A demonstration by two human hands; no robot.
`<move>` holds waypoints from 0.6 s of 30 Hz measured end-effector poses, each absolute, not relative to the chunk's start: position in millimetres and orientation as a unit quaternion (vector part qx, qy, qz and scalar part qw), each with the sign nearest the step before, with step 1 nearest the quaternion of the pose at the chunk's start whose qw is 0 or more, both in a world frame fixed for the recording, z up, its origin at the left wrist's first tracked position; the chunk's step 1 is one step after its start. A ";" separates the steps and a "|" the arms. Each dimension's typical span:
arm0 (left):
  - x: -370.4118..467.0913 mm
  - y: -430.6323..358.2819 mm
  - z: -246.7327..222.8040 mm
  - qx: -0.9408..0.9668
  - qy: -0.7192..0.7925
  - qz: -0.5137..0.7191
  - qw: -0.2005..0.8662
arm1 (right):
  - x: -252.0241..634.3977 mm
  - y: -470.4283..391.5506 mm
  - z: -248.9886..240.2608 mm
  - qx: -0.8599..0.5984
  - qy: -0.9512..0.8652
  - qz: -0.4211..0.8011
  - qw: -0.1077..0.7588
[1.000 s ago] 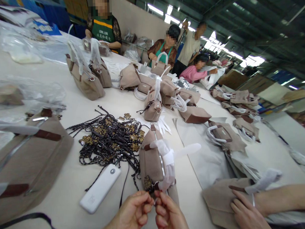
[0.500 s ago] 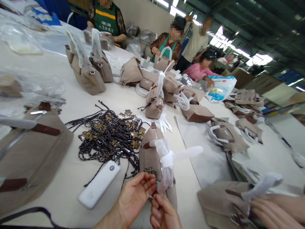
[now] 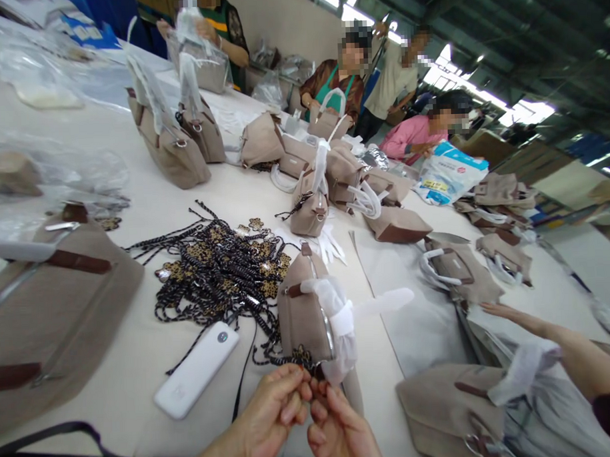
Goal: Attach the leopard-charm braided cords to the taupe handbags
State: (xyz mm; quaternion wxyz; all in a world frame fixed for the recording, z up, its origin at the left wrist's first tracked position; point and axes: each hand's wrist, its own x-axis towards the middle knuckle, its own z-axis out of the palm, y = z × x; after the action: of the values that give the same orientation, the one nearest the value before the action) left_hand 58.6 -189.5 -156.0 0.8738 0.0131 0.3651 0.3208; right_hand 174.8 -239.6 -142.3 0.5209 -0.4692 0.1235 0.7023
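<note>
A taupe handbag (image 3: 304, 315) lies in front of me, its handles wrapped in white material. At its near end, my left hand (image 3: 284, 406) and my right hand (image 3: 336, 417) meet with fingertips pinched together. A black braided cord with a flower-shaped charm (image 3: 302, 354) hangs at the bag just above my fingers. What the fingertips grip is too small to make out. Left of the bag lies a tangled heap of black cords with patterned flower charms (image 3: 221, 268).
A white power bank (image 3: 196, 371) lies left of my hands. Large taupe bags (image 3: 62, 310) stand at the left, with another bag (image 3: 451, 407) at the right beside a co-worker's arm (image 3: 564, 346). More bags and several people are farther back.
My hands have drawn closer together at the bag's near end, and my left fingers have curled in. The co-worker's hand at the right has moved up and away from the nearby bag.
</note>
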 end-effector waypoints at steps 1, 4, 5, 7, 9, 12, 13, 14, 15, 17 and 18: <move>59.0 -189.3 -156.4 0.024 0.365 0.326 0.872 | 174.6 -241.1 -143.2 -0.470 0.111 0.700 0.526; 58.3 -186.4 -157.7 0.029 0.361 0.322 0.875 | 171.4 -243.6 -143.4 -0.473 0.095 0.687 0.543; 58.0 -185.0 -158.3 0.022 0.360 0.315 0.878 | 169.8 -243.6 -142.8 -0.468 0.094 0.689 0.545; 58.2 -182.7 -159.4 0.012 0.357 0.301 0.884 | 166.7 -242.5 -141.0 -0.451 0.084 0.707 0.538; 59.4 -181.4 -160.0 0.015 0.354 0.285 0.891 | 164.7 -241.0 -139.6 -0.443 0.065 0.722 0.527; 60.9 -179.8 -158.5 0.033 0.347 0.252 0.903 | 164.5 -238.9 -140.1 -0.461 0.046 0.727 0.507; 60.7 -178.9 -157.2 0.042 0.344 0.238 0.907 | 164.8 -238.4 -141.2 -0.471 0.042 0.727 0.499; 60.0 -177.7 -155.6 0.053 0.342 0.223 0.911 | 165.2 -237.8 -142.6 -0.483 0.037 0.727 0.486; 59.0 -176.3 -153.7 0.065 0.340 0.209 0.915 | 165.6 -237.2 -144.2 -0.494 0.030 0.731 0.470; 56.3 -172.9 -149.5 0.086 0.345 0.185 0.916 | 166.4 -236.1 -147.5 -0.507 0.010 0.745 0.434; 54.9 -171.2 -147.5 0.093 0.348 0.177 0.916 | 167.1 -235.7 -148.9 -0.509 -0.003 0.750 0.422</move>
State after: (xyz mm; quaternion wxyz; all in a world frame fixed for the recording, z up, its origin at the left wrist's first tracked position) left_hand 54.9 -171.2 -147.5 0.9159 0.0926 0.3484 0.1766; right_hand 167.1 -235.7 -148.9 0.4224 -0.5086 -0.0025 0.7503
